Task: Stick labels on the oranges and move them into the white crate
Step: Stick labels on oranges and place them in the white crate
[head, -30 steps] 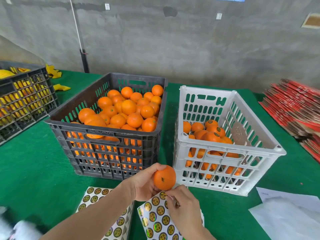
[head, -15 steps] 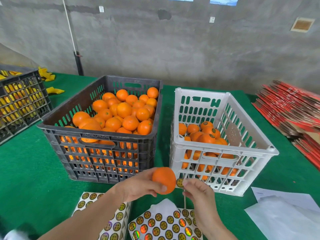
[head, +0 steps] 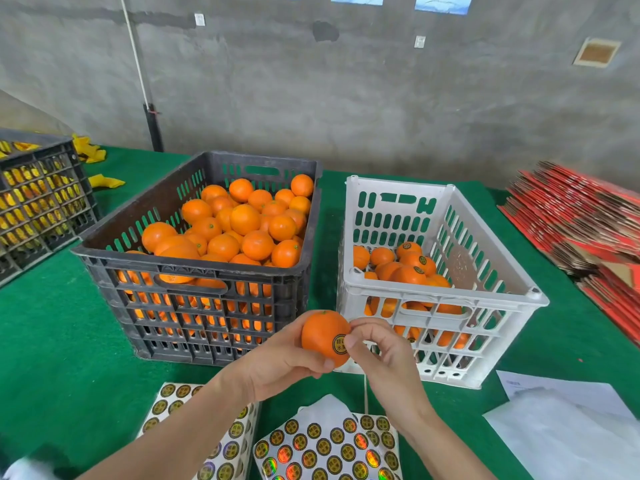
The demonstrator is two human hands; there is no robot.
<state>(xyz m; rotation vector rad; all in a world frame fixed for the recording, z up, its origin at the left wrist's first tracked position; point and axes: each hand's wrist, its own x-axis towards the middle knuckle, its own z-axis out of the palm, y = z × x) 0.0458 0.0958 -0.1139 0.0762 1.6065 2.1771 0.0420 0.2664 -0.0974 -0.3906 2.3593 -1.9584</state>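
Grey wall [head: 346, 98] stands behind a bench [head: 52, 341] that has a green cloth on top. Far to the left sits a dark crate [head: 41, 202] full of yellow things, with some yellow scraps [head: 104, 181] lying near it. Next comes a black crate [head: 194, 271], and it is piled high with oranges [head: 242, 223]. Close to the front edge lie two sticker sheets [head: 329, 445], side by side, covered with round shiny stickers. Above the sheets, the left grip [head: 280, 362] is wrapped round one orange [head: 320, 332] and holds it up in the air, just in front of the gap between the black crate and the white crate [head: 443, 296]. A round label [head: 339, 344] is on the side of this orange. The right grip [head: 384, 355] has its fingers curled, and its thumb [head: 351, 341] presses on the edge of the label. The white crate stands just to the right of the black one, and some labelled oranges [head: 408, 271] lie in its bottom. Further right lie white papers [head: 571, 431] on the bench, and at the far right is a messy pile of red cardboard [head: 581, 230].
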